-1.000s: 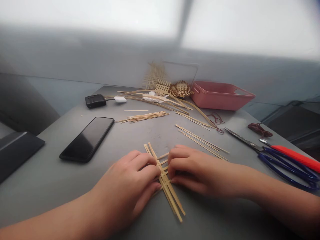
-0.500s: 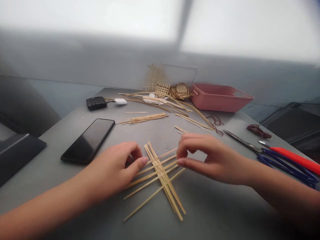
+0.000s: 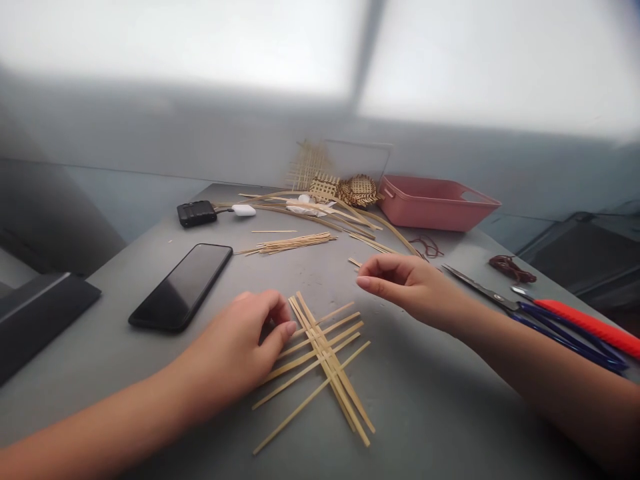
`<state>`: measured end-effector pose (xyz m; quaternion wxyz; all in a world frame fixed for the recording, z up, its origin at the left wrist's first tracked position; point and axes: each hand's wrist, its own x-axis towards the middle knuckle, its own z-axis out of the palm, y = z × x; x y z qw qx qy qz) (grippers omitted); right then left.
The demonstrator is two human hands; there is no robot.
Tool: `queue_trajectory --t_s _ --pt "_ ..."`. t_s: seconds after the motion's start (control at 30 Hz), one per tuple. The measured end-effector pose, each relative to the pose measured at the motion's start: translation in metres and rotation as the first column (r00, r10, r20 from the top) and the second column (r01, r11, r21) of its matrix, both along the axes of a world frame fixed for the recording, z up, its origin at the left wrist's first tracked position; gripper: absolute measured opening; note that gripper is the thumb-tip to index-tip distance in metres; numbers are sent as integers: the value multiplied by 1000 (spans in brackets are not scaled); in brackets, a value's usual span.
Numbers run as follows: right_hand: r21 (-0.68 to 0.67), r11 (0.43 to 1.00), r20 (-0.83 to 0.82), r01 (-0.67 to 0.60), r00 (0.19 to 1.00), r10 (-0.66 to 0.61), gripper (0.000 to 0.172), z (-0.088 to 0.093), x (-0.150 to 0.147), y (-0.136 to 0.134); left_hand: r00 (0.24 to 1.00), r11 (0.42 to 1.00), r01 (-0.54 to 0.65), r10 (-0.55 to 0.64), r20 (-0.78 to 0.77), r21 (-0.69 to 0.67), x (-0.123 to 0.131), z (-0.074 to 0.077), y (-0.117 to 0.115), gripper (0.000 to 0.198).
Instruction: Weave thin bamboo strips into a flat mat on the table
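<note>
Several pale bamboo strips [image 3: 327, 360] lie crossed on the grey table, a narrow lengthwise bundle with separate strips laced across it. At their left side is my left hand [image 3: 253, 333], its fingers curled and its thumb and forefinger closed at the upper cross strips; the fingertips are partly hidden. Beyond the crossed strips to the right, my right hand [image 3: 405, 283] hovers with bent fingers and a gap between thumb and forefinger. Nothing shows in it. Just behind its fingertips are the ends of short bamboo pieces [image 3: 354, 262], mostly covered by the hand.
A bundle of thin sticks [image 3: 295, 244] lies farther back. A phone [image 3: 183, 287], black device [image 3: 197, 213] and white case [image 3: 244, 210] are left. Woven pieces [image 3: 325, 187] and a pink basket [image 3: 440, 203] stand behind. Scissors [image 3: 505, 303], a red-handled tool [image 3: 585, 323] and brown cord [image 3: 511, 268] lie right.
My right hand has lifted away from the right ends of the cross strips and moved back, toward the short pieces. My left hand stays at the crossed strips. The view has shifted slightly.
</note>
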<state>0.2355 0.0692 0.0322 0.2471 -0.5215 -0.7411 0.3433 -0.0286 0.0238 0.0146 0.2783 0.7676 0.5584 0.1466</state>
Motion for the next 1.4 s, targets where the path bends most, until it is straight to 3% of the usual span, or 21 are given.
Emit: queue_trajectory --t_s 0.17,0.33,0.43,0.53,0.73,0.87,0.97,1.07,1.17,1.27,1.4 --pt "-19 1000 15 -1 1000 1 30 -1 0 3 998 999 49 -49 38 1 6 1 -4 18" --pt "-52 998 -25 24 999 -25 30 -1 -1 3 993 1000 21 -18 114 -21 8 2 -7 13" --pt "-89 994 -71 67 995 -74 32 -4 3 7 961 991 -7 43 273 -131 7 4 -6 16" --pt "-133 988 -180 81 978 -104 33 -7 5 11 883 960 8 124 453 -279 5 5 -2 24" --pt "-180 984 -433 -10 899 -71 37 -4 0 9 757 906 31 255 602 -423 4 5 -1 30" --pt "-133 987 -397 -94 917 34 43 -4 -6 0 809 902 57 209 550 -427 6 4 -2 31" --pt "38 984 -168 -172 970 176 32 -10 -10 -6 879 953 49 102 467 -299 6 2 -3 22" --pt "215 927 77 -308 951 298 18 -18 -13 -8 938 996 37 -6 346 -82 6 -4 -4 12" --pt "253 890 195 -379 921 337 18 -24 -16 -8 968 991 89 -109 225 95 4 -10 -4 16" --pt "259 885 248 -386 912 326 16 -27 -17 -7 966 928 215 -248 72 304 4 -11 -8 22" --pt "298 863 261 -407 905 337 16 -28 -18 -7 912 753 392 -395 -113 529 11 -10 -25 22"
